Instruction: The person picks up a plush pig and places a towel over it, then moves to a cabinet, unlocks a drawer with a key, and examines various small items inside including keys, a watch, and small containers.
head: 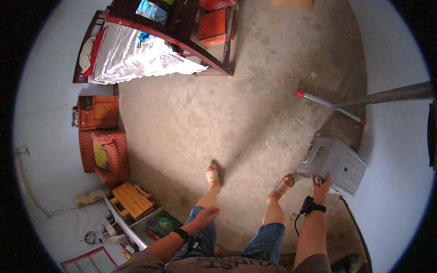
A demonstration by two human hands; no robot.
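At the lower right, my right hand grips the near edge of a translucent grey plastic storage box, its fingers partly curled under the rim. A looped handle shows on the box's left side, and it stands close to the right wall. A black strap with a small black device and cable circles my right wrist. My left hand is above my left thigh, away from any object, its fingers loosely together; whether they are closed cannot be told. That wrist wears a black band.
A metal stand foot with red caps lies beyond the box. A bed fills the upper left, with an orange box beside it. Along the left stand a wooden cabinet, a red armchair and a small wooden stool.
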